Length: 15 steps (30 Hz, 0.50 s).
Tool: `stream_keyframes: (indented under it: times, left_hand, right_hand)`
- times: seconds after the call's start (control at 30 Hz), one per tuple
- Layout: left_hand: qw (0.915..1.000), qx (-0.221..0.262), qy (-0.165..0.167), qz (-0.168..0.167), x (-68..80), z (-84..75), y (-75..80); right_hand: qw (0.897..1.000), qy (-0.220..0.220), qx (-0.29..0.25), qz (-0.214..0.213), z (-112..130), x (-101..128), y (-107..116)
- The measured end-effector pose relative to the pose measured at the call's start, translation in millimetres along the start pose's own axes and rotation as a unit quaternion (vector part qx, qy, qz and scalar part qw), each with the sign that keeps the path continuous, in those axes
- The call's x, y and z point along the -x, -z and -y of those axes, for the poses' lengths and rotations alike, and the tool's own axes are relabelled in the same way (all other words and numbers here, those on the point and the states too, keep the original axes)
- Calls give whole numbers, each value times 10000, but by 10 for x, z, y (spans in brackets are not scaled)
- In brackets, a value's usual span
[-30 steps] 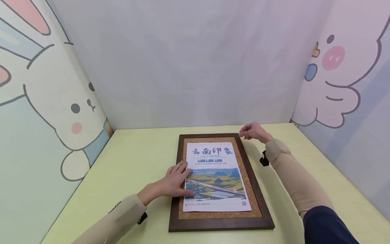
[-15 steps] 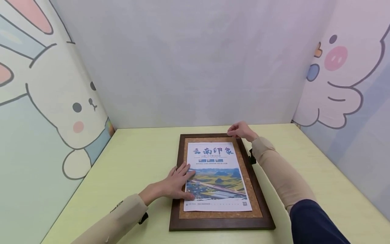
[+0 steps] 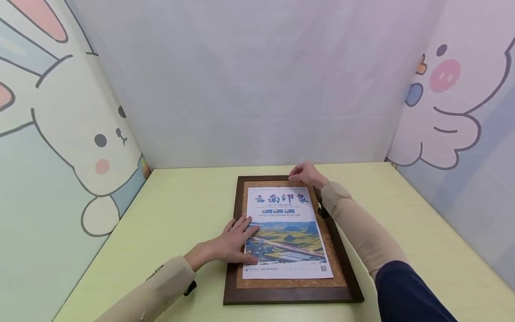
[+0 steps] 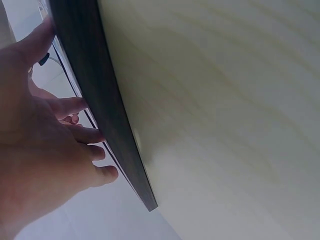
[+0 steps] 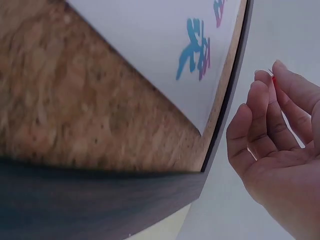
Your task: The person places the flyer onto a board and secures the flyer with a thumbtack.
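Note:
A poster (image 3: 285, 243) with blue lettering and a landscape picture lies on a cork board (image 3: 297, 283) in a dark wooden frame. My left hand (image 3: 231, 245) rests with spread fingers on the poster's left edge and the frame's left side. Over the far edge of the board, above the lettering, is my right hand (image 3: 306, 173). In the right wrist view its thumb and forefinger pinch a small red pushpin (image 5: 273, 78), with the thin needle showing at the fingertips. The other fingers of that hand are bent.
The framed board lies on a pale yellow-green wood-grain table (image 3: 193, 205). A plain light backdrop (image 3: 241, 89) stands behind it. Cartoon-printed panels, with a rabbit (image 3: 72, 134) on the left, close both sides.
My right hand has moved left, from the board's far right corner to above its far edge, lettering side. My left hand stays on the poster's left edge.

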<state>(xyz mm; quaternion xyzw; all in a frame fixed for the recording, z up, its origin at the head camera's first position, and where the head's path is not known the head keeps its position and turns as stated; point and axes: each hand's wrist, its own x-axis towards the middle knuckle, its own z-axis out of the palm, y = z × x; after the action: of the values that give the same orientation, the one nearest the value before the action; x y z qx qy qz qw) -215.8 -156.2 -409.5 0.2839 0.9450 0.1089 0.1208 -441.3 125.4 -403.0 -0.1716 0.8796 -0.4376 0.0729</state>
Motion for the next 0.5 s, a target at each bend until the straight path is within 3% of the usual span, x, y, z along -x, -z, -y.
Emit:
stream_keyframes:
  times: [0.5]
  left_hand:
    - [10000, -86, 16, 31, -7, -8, 12]
  right_hand:
    - [9991, -155, 298, 251, 92, -64, -202]
